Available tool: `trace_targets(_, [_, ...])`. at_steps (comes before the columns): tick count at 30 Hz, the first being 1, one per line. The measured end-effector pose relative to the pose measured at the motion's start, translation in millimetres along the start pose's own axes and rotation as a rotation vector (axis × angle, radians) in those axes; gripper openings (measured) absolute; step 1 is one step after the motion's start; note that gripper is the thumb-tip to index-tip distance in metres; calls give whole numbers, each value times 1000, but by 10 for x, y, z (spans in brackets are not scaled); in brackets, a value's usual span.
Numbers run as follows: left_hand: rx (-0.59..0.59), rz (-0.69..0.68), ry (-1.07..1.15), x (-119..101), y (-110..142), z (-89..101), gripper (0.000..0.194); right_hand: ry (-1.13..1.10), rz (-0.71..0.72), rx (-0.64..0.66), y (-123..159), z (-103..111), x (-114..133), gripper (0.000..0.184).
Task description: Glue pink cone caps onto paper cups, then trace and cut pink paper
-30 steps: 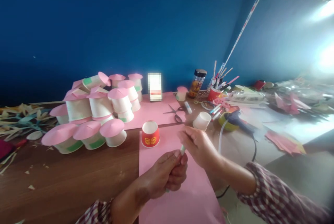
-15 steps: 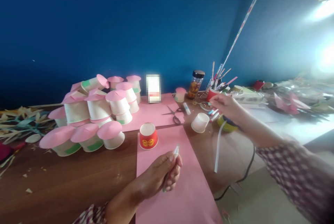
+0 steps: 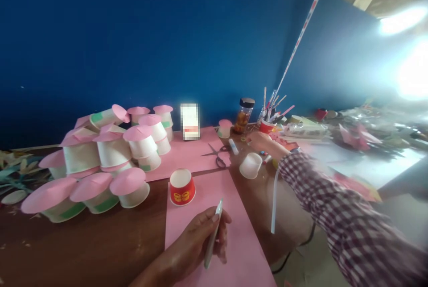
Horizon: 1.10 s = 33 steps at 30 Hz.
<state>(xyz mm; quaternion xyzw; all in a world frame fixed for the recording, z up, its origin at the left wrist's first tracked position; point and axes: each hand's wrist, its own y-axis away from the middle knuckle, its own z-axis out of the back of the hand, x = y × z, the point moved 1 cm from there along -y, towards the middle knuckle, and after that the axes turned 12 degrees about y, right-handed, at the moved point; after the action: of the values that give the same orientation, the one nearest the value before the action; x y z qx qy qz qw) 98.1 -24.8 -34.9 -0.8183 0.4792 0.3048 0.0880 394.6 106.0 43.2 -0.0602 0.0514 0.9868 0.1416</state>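
My left hand point(image 3: 200, 244) rests on a long pink paper sheet point(image 3: 240, 251) at the near edge, fingers closed round a thin white pen-like stick point(image 3: 214, 233). An upside-down red paper cup point(image 3: 181, 186) stands just beyond it on the sheet. My right hand point(image 3: 262, 140) is stretched far out towards a red cup full of pens and brushes point(image 3: 267, 124); its fingers are curled and blurred, so whether it holds anything is unclear. A white cup point(image 3: 250, 165) lies on its side below that arm, and a white paper strip point(image 3: 274, 202) hangs near the sleeve.
A heap of white cups with pink paper caps point(image 3: 110, 157) fills the left of the brown table point(image 3: 83, 242). Scissors point(image 3: 217, 155) and a glue stick point(image 3: 233, 146) lie on another pink sheet. A jar point(image 3: 243, 115) stands at the blue wall; craft clutter covers the right.
My right hand left the stick, swung right and reached farther back to the pen cup. My left hand lowered onto the pink sheet, the stick now slanting downward. The view shifted right.
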Motion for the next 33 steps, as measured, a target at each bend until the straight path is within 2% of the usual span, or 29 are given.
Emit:
trace_targets(2, [2, -26, 17, -14, 12, 1, 24, -11, 6, -76, 34, 57, -3, 21])
trace_targets(4, [6, -80, 36, -29, 35, 10, 24, -35, 29, -186, 181, 125, 29, 22])
trace_targets(7, [29, -180, 82, -39, 72, 24, 27, -87, 139, -381, 659, 136, 183, 28])
trace_targets(9, [45, -200, 103, -38, 87, 21, 29, -149, 353, -646, 1108, 70, 349, 29])
trace_targets(12, [68, -188, 106, -33, 95, -9, 33, -190, 821, -874, 1749, -83, 625, 12])
trace_targets(13, [75, -187, 102, -33, 98, -20, 34, -174, 985, -862, 1906, -127, 714, 16])
trace_targets(14, [80, -186, 97, -34, 103, -30, 35, -173, 1084, -874, 2025, -156, 793, 20])
trace_targets(16, [88, -175, 83, -36, 115, -39, 36, -162, 1165, -886, 2153, -183, 930, 26])
trace_targets(20, [117, -145, 99, -50, 125, -46, 36, -74, 1110, -942, 2161, -188, 1073, 21])
trace_targets(23, [120, -156, 95, -74, 120, -86, 35, -17, 1084, -990, 2148, -192, 1031, 19])
trace_targets(25, [93, -172, 30, -106, 143, -135, 39, -54, 1061, -1015, 2150, -184, 958, 20])
trace_targets(27, [-42, -228, -102, -166, 210, -172, 40, -177, 958, -1027, 2136, -162, 886, 22])
trace_targets(30, [-411, -368, -424, -316, 388, -154, 33, -408, 724, -1000, 2065, -133, 839, 30])
trace_targets(33, [-722, -610, -714, -490, 551, -53, 26, -576, 630, -900, 1959, -155, 893, 34])
